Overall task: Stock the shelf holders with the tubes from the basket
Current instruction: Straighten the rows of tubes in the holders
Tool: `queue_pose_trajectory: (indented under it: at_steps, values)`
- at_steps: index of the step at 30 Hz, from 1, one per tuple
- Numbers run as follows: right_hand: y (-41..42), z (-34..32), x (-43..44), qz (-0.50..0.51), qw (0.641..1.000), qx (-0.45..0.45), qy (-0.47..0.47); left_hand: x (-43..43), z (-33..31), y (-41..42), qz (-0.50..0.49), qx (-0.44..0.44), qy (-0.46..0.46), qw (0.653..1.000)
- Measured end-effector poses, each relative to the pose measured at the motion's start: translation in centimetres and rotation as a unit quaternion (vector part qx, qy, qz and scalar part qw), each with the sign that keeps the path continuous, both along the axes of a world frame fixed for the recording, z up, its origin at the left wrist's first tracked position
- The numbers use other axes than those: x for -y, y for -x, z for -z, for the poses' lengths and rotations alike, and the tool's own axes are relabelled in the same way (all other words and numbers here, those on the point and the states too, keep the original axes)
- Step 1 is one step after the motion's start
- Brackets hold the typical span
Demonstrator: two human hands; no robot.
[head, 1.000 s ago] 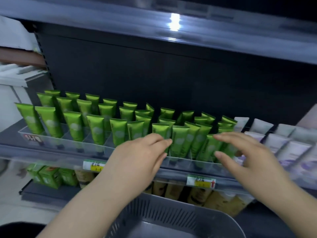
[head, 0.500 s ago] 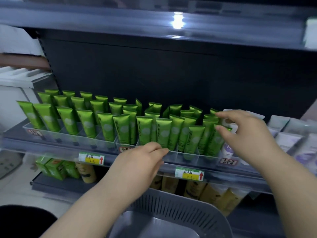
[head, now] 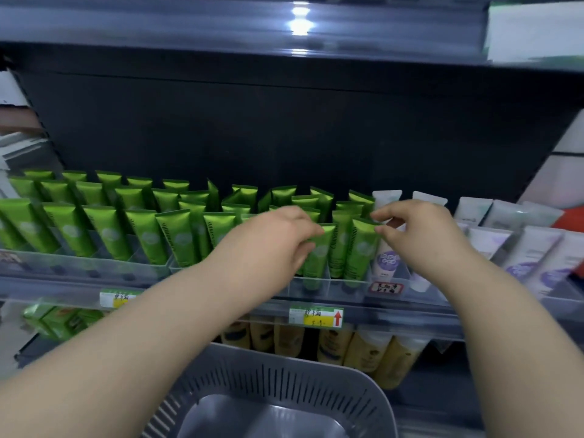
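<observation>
Rows of green tubes (head: 148, 238) stand upright in clear plastic shelf holders (head: 319, 286) on the middle shelf. My left hand (head: 271, 238) reaches into the front row and its fingers close on the top of a green tube (head: 319, 254). My right hand (head: 420, 235) pinches the flat top edge of the rightmost green tube (head: 360, 248) between thumb and forefinger. The grey slotted basket (head: 271, 384) sits below my arms at the bottom; I see no tubes in the part that shows.
White and lilac tubes (head: 537, 257) fill the holders to the right. Yellow price tags (head: 316, 317) hang on the shelf rail. Tan tubes (head: 363, 346) and green boxes (head: 57, 320) stand on the shelf below. Another shelf (head: 284, 30) overhangs above.
Both hands have moved up and together onto the right end of the green front row. The left hand rose from the holder's front edge; the right hand shifted from an open spread to a pinch.
</observation>
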State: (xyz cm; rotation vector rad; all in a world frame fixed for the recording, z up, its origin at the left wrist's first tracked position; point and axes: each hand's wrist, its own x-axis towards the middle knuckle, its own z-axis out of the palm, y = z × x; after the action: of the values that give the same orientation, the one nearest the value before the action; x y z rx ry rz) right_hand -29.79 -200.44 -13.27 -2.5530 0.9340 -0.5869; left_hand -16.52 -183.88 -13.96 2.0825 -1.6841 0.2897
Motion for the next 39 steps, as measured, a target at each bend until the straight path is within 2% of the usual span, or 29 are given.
queue_pose_trajectory:
  at_steps: [6,10,17,25,34,39]
  values:
    - [-1.0,2.1,1.5,0.003,0.998,-0.03,0.056,5.0,-1.1,-0.1,-0.019,0.056,-0.029,0.998]
    - [-0.9,2.3,1.7,-0.018,0.999,-0.015,0.03,7.9,-1.8,-0.7,-0.035,0.083,-0.044,0.995]
    - [-0.2,0.6,2.6,-0.084,0.99,-0.103,0.044,11.0,-2.7,-2.0,-0.033,0.067,-0.139,0.987]
    - [-0.5,1.9,2.7,-0.028,0.999,-0.038,0.004,12.4,-3.3,-1.3,-0.06,0.044,-0.281,0.957]
    - [0.1,1.5,2.7,-0.028,0.998,-0.046,-0.009,13.9,-3.9,-0.9,-0.057,-0.017,-0.217,0.974]
    - [0.6,1.0,2.8,-0.012,1.0,-0.024,-0.004,14.5,-2.9,-0.6,-0.033,-0.017,-0.237,0.971]
